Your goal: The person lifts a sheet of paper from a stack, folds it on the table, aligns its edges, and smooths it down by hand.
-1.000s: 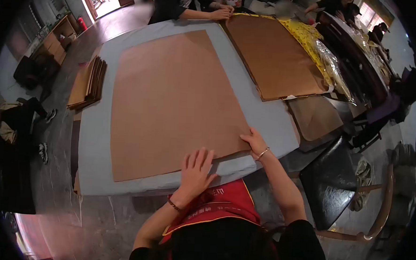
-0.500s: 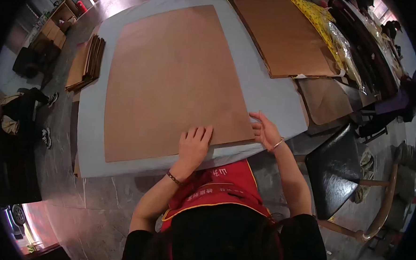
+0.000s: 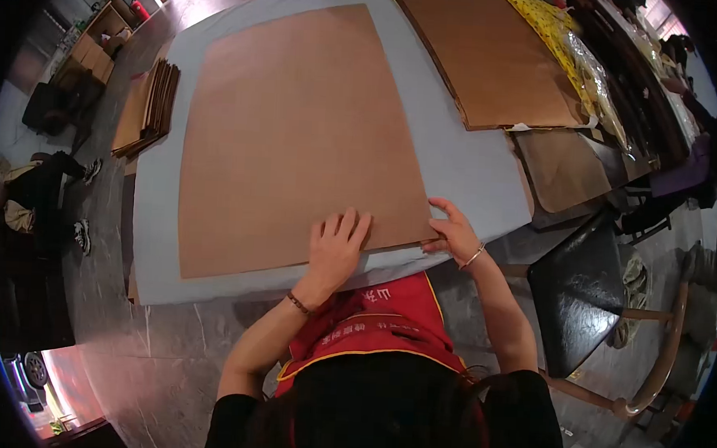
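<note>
A large brown sheet, like kraft paper or thin board, lies flat on the pale blue-grey covering of the table. My left hand rests on top of it near the front edge, palm down, with fingers stretched out. At the sheet's near right corner, my right hand has its fingers around the edge, some above and one below, and grips the corner. The fingertips there are partly hidden.
Brown boards are stacked at the back right, beside yellow wrapping and clear plastic. Folded brown cardboard sits at the left edge. A black-seated chair stands right. Another person is at far left.
My right hand has moved slightly down and left, closing around the sheet's corner. My left hand stays on the sheet, nearly unmoved.
</note>
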Demonstrator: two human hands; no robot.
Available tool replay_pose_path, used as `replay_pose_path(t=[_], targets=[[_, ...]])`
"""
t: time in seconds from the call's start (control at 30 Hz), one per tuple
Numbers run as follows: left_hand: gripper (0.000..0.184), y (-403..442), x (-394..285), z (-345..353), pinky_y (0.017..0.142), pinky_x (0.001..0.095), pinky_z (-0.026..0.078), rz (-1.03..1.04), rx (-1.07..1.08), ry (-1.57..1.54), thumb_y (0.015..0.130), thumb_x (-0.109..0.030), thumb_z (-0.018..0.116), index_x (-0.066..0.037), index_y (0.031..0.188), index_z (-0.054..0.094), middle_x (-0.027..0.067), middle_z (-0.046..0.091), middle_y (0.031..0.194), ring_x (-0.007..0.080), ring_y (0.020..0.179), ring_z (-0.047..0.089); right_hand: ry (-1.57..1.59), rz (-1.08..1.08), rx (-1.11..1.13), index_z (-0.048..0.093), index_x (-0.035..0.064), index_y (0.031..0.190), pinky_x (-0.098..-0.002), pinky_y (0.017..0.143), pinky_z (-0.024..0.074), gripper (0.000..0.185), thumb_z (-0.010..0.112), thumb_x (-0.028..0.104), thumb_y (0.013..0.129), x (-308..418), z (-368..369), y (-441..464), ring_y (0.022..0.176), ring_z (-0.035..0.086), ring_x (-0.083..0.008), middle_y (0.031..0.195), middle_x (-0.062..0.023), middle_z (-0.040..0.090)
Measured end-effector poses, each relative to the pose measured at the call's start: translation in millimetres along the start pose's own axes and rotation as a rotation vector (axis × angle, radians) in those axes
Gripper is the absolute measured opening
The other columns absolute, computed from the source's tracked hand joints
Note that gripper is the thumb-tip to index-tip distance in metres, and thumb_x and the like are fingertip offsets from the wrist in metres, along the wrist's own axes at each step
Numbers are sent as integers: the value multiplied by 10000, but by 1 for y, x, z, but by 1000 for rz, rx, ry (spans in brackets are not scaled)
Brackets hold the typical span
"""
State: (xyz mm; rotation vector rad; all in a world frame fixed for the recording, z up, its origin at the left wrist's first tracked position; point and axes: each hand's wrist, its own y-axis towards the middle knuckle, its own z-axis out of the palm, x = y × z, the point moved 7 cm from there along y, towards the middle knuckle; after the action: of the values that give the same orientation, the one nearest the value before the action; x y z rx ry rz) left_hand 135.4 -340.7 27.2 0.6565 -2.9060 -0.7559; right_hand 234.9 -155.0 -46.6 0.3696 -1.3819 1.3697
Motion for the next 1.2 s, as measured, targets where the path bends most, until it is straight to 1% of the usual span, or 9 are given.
replay_pose_path(t=[0.33, 0.53, 0.7, 0.8, 0.87, 0.9, 0.93, 1.13, 1.2], targets=[[359, 1, -11, 9, 767, 388, 412, 73, 23, -40, 761, -81, 554, -100, 1118, 583, 77, 557, 1102, 248, 958, 528, 23, 18, -76, 285, 99, 1358, -354, 582, 571, 538, 475, 362, 928, 6, 24, 2, 919, 609, -269, 1172, -156, 507], [356, 1, -9, 4, 772, 389, 404, 67, 63, -51, 757, -98, 562, -90, 1112, 581, 77, 565, 1076, 239, 933, 522, -17, -60, -163, 152, 136, 1402, -355, 547, 551, 574, 452, 266, 929, 14, 20, -1, 817, 617, -253, 1056, -134, 557], [321, 4, 3, 0, 771, 390, 410, 5, 125, -177, 798, -97, 543, -86, 1117, 579, 68, 583, 1067, 251, 917, 534, 66, -50, -169, 323, 107, 1359, -315, 587, 518, 482, 474, 196, 911, 8, -25, 11, 759, 607, -174, 1023, -111, 572], [307, 7, 13, -7, 783, 395, 426, -12, 184, -293, 819, -93, 526, -91, 1120, 581, 79, 594, 1078, 268, 945, 547, -76, -280, -161, 407, 74, 1304, -288, 585, 502, 452, 510, 93, 865, 24, -22, 14, 717, 591, -141, 1036, -92, 573], [296, 8, 13, -16, 779, 395, 439, -49, 287, -317, 825, -91, 521, -88, 1114, 584, 93, 607, 1055, 277, 943, 558, -550, -457, -203, 430, 57, 1279, -273, 607, 506, 503, 527, -10, 791, 46, -10, 6, 795, 597, -158, 1081, -102, 571], [286, 7, 13, -16, 774, 396, 452, -74, 388, -352, 831, -90, 516, -86, 1109, 586, 106, 619, 1032, 285, 942, 569, -634, -659, -230, 472, 59, 1235, -274, 666, 509, 528, 549, -45, 724, 56, 0, 4, 903, 588, -172, 1154, -111, 559], [286, 5, 13, -19, 774, 396, 452, -80, 382, -350, 831, -90, 516, -86, 1109, 586, 106, 619, 1032, 285, 942, 569, -639, -663, -223, 472, 59, 1235, -274, 666, 509, 528, 549, -45, 724, 58, 4, 5, 903, 588, -172, 1154, -111, 559], [271, -6, 6, -20, 709, 413, 476, -53, 399, -474, 824, -116, 481, -112, 1080, 572, 91, 619, 919, 285, 842, 587, -782, -723, 116, 609, 64, 1044, -271, 770, 471, 385, 576, -74, 685, 61, 29, 1, 958, 562, -156, 1168, -61, 571], [264, -4, 4, -23, 687, 411, 484, -17, 365, -453, 839, -121, 475, -122, 1083, 575, 89, 621, 890, 290, 829, 595, -619, -546, 243, 627, 52, 1015, -265, 762, 465, 344, 585, -73, 698, 59, 33, -3, 911, 564, -144, 1107, -58, 597]])
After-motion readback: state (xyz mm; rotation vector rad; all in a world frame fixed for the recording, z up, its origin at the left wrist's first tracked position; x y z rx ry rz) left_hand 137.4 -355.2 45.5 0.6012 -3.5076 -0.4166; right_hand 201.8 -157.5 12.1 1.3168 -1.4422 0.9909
